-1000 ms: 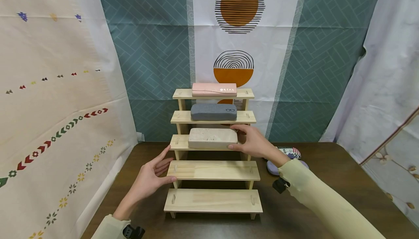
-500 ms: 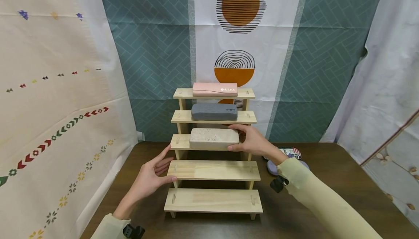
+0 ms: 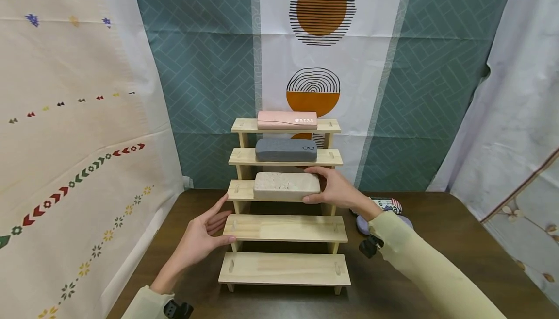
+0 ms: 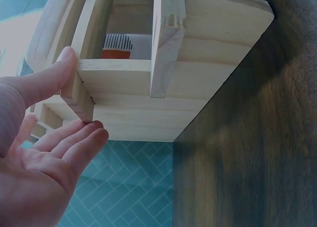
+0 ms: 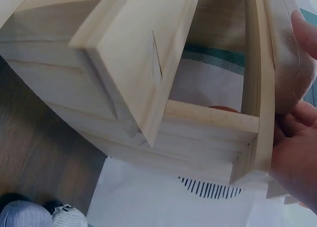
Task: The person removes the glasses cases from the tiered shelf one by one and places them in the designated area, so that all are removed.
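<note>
A cream glasses case (image 3: 284, 185) lies lengthwise on the middle step of a five-step wooden display stand (image 3: 286, 227). Its right end is held by my right hand (image 3: 339, 190), index finger behind and thumb in front; the right wrist view shows the case (image 5: 290, 53) at its edge. On the stand's left side, my left hand (image 3: 200, 236) holds the end of the step below, thumb at the front and fingers toward the back. In the left wrist view, the thumb (image 4: 54, 78) overlaps the board's end and the fingertips meet its other corner.
A blue-grey glasses case (image 3: 284, 150) and a pink one (image 3: 286, 120) occupy the two upper steps. Behind my right forearm, a purple rounded case (image 3: 363, 225) and a printed case (image 3: 386, 205) lie on the dark table (image 3: 419, 241). Fabric hangs behind and at both sides.
The cream case has shifted very slightly right on its step, and my right fingers reach a little further over its end. My left hand stays in place.
</note>
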`<state>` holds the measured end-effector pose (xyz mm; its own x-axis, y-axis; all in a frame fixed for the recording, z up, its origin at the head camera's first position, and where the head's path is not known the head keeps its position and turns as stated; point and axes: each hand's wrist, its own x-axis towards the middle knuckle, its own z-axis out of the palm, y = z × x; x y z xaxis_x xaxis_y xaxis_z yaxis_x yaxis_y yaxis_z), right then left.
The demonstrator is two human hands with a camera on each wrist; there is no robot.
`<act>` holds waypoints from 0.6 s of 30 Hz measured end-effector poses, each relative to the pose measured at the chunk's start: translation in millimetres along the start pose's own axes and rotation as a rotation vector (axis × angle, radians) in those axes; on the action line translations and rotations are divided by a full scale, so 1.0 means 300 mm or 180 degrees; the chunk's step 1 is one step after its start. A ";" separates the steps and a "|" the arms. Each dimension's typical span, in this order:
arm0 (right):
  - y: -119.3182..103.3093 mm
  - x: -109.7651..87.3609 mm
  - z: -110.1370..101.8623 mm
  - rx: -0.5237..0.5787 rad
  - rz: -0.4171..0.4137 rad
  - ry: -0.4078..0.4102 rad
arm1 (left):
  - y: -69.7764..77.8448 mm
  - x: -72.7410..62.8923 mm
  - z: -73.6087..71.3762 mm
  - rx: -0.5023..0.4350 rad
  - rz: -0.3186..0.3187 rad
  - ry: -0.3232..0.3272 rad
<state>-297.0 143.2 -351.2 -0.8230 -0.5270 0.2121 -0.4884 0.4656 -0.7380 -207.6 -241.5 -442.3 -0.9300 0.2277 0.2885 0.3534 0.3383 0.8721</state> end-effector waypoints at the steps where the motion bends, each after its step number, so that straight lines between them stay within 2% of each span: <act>1: -0.003 0.002 0.002 0.0001 0.0013 -0.0005 | 0.000 0.000 0.000 0.0000 -0.0001 -0.0003; 10: -0.008 0.007 0.015 0.0035 -0.0042 0.0031 | -0.003 0.003 -0.001 0.0055 -0.0025 0.0012; 18: -0.010 -0.012 0.029 0.0045 0.0062 0.0211 | 0.001 0.002 -0.001 0.0067 -0.0014 0.0010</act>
<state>-289.9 137.6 -355.4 -0.8499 -0.4696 0.2392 -0.4683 0.4649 -0.7514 -208.0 -241.5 -441.8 -0.9318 0.2233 0.2860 0.3514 0.3584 0.8649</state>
